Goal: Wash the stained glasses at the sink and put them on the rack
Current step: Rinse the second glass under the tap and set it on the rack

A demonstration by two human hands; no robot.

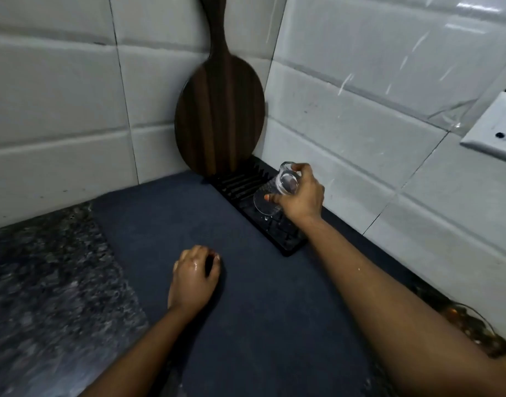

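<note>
My right hand point(302, 196) grips a clear wet glass point(277, 189), tilted rim-down with its base up, over the black pegged rack point(240, 183) that lies along the right wall. The rim looks to touch or hover just above the pegs; I cannot tell which. My left hand point(194, 277) is wet, its fingers curled, and it rests knuckles-up on the dark blue mat point(246, 310) with nothing in it. The sink is out of view.
A dark wooden paddle board point(220, 101) leans upright in the tiled corner at the rack's far end. Speckled granite counter point(45, 282) lies left of the mat. A white wall socket point(495, 127) is at right. A glass rim point(472, 319) shows at the lower right.
</note>
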